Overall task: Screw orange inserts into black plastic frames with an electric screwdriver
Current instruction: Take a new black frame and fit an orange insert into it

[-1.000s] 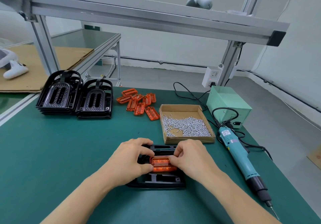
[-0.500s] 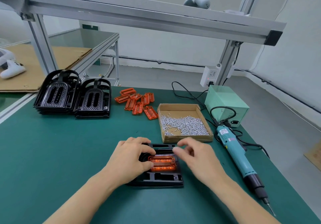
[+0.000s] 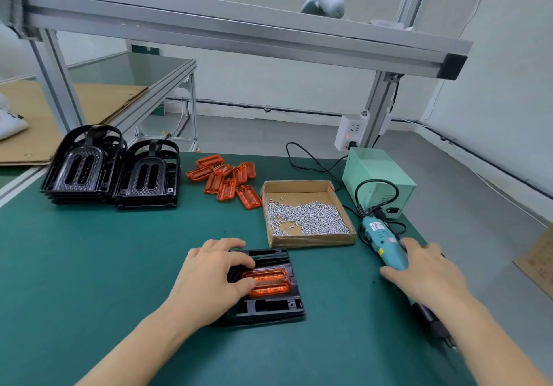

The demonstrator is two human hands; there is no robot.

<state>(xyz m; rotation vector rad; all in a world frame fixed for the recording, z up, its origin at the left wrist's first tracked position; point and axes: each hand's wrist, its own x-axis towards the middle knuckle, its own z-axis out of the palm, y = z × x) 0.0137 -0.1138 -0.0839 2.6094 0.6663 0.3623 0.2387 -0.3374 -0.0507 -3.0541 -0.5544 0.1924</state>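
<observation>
One insert seated, zero screws in as far as I can see. Step in hand looks like tool pickup.

Left hand (image 3: 214, 277) lies over the left part of the black plastic frame (image 3: 269, 310), fingers curled loosely on it, thumb tip touching the left end of the orange insert (image 3: 267, 283): pinning, not gripping. Insert sits in the frame's recess, just right of that hand's fingertips; long axis runs left-right across the bench, flat, not tilted. Frame lies flat on the green mat (image 3: 89, 266).

Beyond and right of the left hand: cardboard tray of screws (image 3: 305, 218).

Right hand (image 3: 425, 275) is laid on the electric screwdriver (image 3: 386, 245), thumb on the near side, fingers over the barrel; can't tell whether the grip has closed. Driver lies on the mat, long axis running away from the person, cord end far, bit end near, mostly hidden under the wrist.

Next, I'd judge: lift the driver, get a screw from the tray onto the bit, stand it vertical over an insert hole while the left hand holds the frame down.
</observation>
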